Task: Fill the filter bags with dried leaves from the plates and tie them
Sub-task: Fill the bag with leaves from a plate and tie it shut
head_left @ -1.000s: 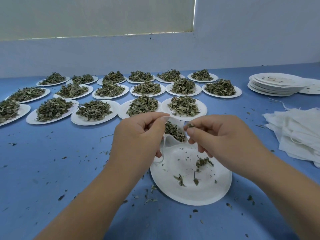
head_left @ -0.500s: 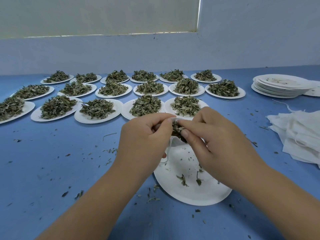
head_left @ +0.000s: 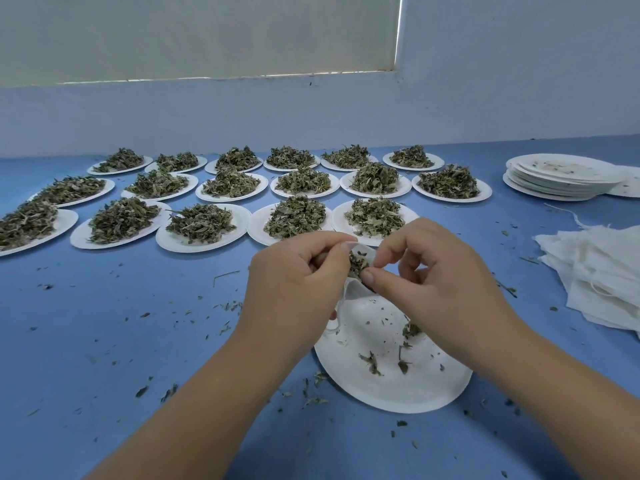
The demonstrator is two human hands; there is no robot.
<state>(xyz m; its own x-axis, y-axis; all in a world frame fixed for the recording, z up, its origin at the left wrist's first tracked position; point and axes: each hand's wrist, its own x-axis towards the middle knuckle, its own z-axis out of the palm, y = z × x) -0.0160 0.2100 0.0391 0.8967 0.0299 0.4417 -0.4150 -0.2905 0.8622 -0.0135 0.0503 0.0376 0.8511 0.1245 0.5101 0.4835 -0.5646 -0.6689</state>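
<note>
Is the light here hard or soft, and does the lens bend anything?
Head view: soft, even light, only a faint shadow beside the near plate, no glare on the table. Head view again: the wide lens curves the table's far edge; the far plates look slightly softer than the filter bag.

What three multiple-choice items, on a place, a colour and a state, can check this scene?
1. Where is the plate stack? A far left B far right C centre
2. Colour of the table? A blue B white C green
3. The bag is: A tied B empty C open, with leaves
Answers: 1 B, it sits at the far right edge; 2 A, the bare surface is blue; 3 C, the left hand and right hand hold its mouth open, leaves showing inside.
</note>
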